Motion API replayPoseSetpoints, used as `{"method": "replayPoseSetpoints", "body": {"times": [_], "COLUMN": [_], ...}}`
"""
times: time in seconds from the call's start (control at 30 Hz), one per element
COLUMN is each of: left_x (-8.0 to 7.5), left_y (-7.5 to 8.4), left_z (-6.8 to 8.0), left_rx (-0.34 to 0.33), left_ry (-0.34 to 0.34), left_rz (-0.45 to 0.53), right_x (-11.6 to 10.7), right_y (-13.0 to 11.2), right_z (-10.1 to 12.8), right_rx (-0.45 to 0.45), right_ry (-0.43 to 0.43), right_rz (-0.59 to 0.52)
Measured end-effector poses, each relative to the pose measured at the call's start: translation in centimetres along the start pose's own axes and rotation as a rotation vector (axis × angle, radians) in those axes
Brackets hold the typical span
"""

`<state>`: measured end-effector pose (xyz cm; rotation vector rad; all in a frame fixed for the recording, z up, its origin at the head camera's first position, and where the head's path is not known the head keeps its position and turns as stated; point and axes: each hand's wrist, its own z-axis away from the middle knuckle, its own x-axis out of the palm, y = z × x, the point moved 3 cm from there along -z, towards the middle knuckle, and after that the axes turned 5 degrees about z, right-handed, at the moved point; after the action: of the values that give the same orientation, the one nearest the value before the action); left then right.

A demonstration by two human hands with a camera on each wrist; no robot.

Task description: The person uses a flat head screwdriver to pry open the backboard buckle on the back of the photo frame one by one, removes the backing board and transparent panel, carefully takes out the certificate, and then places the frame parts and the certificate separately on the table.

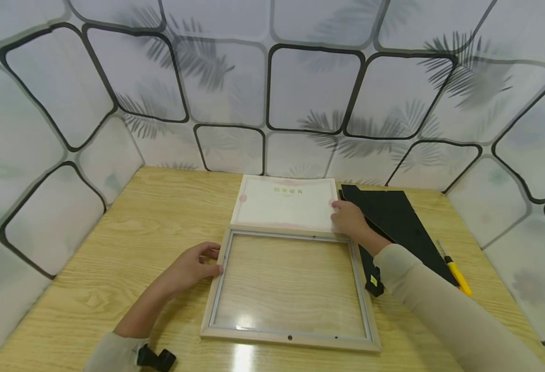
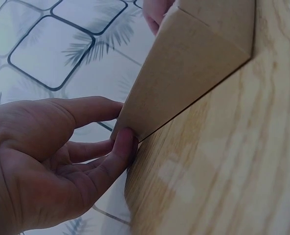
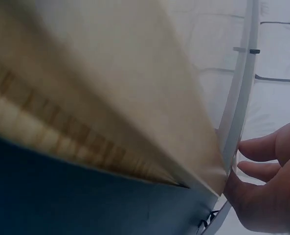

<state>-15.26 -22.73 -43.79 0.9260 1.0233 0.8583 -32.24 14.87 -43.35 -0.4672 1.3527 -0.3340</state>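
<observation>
While L hand (image 1: 193,266) pinches the left rail of the frame (image 1: 291,338), thumb and fingers curled round its edge, R hand (image 1: 348,219) grips the certificate's (image 1: 285,201) right edge w/ bent fingers. Frame: pale wood, glazed, lies flat mid-table (image 1: 128,232), near-square. Certificate: white, pink border, flat just behind frame, long axis left-right. Black backing board (image 1: 395,217) at right.
</observation>
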Motion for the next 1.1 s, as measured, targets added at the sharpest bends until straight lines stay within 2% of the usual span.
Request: {"method": "replayPoseSetpoints", "body": {"times": [0.13, 0.33, 0.47, 0.57, 0.77, 0.9, 1.0, 1.1], "left_x": [-0.1, -0.2, -0.1, -0.2, -0.3, -0.2, -0.2, -0.1], "left_y": [-0.2, -0.4, -0.5, -0.5, -0.7, -0.7, -0.6, -0.4], "left_z": [-0.1, -0.2, -0.2, -0.2, -0.2, -0.3, -0.3, -0.2], "left_rx": [-0.008, -0.006, -0.007, -0.009, -0.013, -0.009, -0.009, -0.008], "left_ry": [0.010, 0.019, 0.019, 0.019, 0.023, 0.024, 0.023, 0.015], "left_rz": [-0.004, -0.016, -0.014, -0.011, -0.017, -0.019, -0.017, -0.021], "right_x": [0.0, -0.6, -0.9, -0.5, 2.4, 4.1, 4.8, 5.0], "right_y": [-0.2, -0.1, -1.1, -2.6, -4.9, -5.7, -5.8, -5.7], "right_z": [0.1, 1.2, 3.8, 6.6, 12.5, 15.4, 16.9, 18.0], "right_rx": [-0.061, -0.135, -0.233, -0.312, -0.436, -0.443, -0.415, -0.400], "right_ry": [0.020, 0.057, 0.123, 0.130, 0.011, -0.100, -0.171, -0.214], "right_rz": [0.148, 0.141, 0.133, 0.152, 0.201, 0.096, -0.001, -0.044]}}
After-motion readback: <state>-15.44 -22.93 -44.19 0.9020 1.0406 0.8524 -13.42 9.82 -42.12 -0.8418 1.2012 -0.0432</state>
